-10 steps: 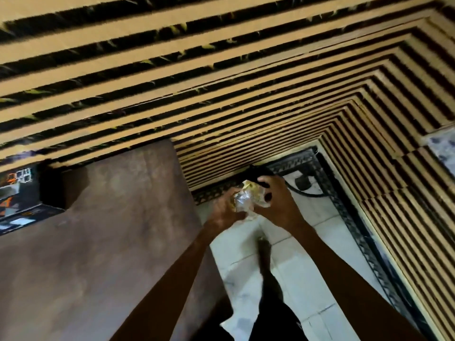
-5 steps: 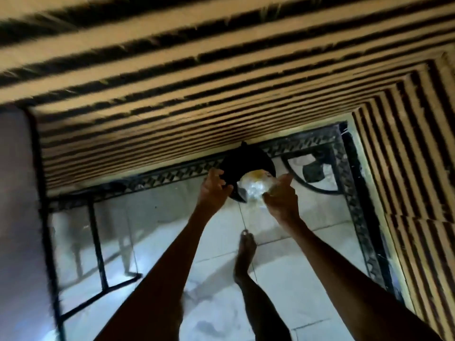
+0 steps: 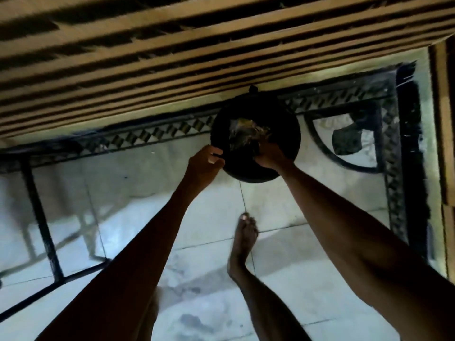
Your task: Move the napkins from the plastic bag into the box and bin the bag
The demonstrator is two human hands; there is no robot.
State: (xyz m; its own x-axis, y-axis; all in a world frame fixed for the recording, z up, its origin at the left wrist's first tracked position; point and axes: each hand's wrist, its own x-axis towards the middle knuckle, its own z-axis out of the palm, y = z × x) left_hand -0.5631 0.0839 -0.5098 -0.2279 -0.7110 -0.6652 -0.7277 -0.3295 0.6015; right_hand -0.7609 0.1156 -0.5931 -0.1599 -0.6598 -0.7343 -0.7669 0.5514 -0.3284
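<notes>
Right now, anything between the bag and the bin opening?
Nothing visible. The crumpled plastic bag is already over the open mouth of the black bin, with the right hand on it. The left hand pinches the bin's near rim, off to the side, not blocking the opening.

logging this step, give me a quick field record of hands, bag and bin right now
bin: round black bin on the tiled floor, by the slatted wall
bag: crumpled plastic bag inside the bin's mouth
right hand: right hand at the bag, grip unclear
left hand: left hand pinching the bin's near rim
foot: bare foot just short of the bin
</notes>
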